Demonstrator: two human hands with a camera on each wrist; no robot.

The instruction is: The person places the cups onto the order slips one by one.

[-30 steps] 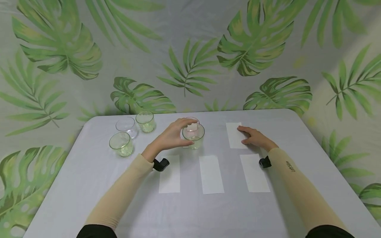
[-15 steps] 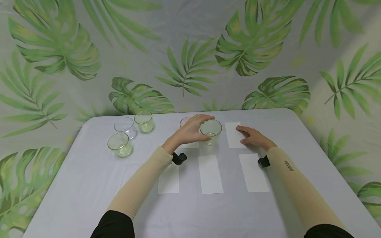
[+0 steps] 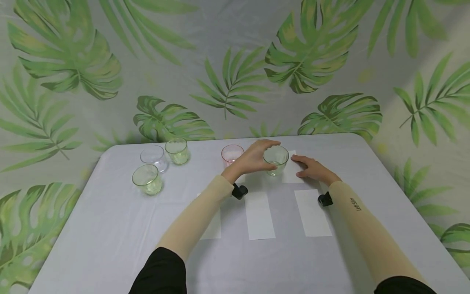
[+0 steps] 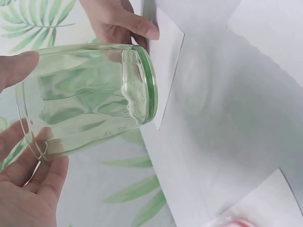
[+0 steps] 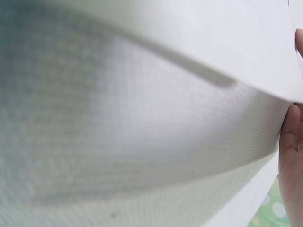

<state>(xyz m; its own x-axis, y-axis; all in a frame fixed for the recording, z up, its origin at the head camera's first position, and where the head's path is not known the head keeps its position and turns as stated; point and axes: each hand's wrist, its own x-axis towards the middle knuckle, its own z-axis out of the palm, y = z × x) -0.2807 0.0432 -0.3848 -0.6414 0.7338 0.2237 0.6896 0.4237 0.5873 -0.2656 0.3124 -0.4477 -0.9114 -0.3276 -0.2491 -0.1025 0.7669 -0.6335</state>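
Observation:
My left hand (image 3: 253, 158) holds a green-tinted glass (image 3: 276, 161) by its rim, thumb on one side and fingers on the other. In the left wrist view the glass (image 4: 90, 90) is held just off the table, its base facing the back-right white paper card (image 4: 166, 52). My right hand (image 3: 315, 169) rests at the right edge of that card (image 3: 292, 173), fingers extended and touching it. Behind my left wrist stands a red-rimmed glass (image 3: 231, 153), its lower part partly hidden. The right wrist view is mostly blurred cloth and paper, with the hand (image 5: 291, 165) at its right edge.
Two green glasses (image 3: 150, 183) (image 3: 178, 155) and a clear glass (image 3: 154, 154) stand at the table's back left. Three white cards (image 3: 213, 226) (image 3: 260, 218) (image 3: 313, 216) lie in a front row. A leaf-patterned cloth (image 3: 235, 73) hangs behind the white table (image 3: 110, 245).
My left hand has carried the green glass rightward, from in front of the red-rimmed glass to the back-right card. The red-rimmed glass shows more fully. My right hand has stayed at the card.

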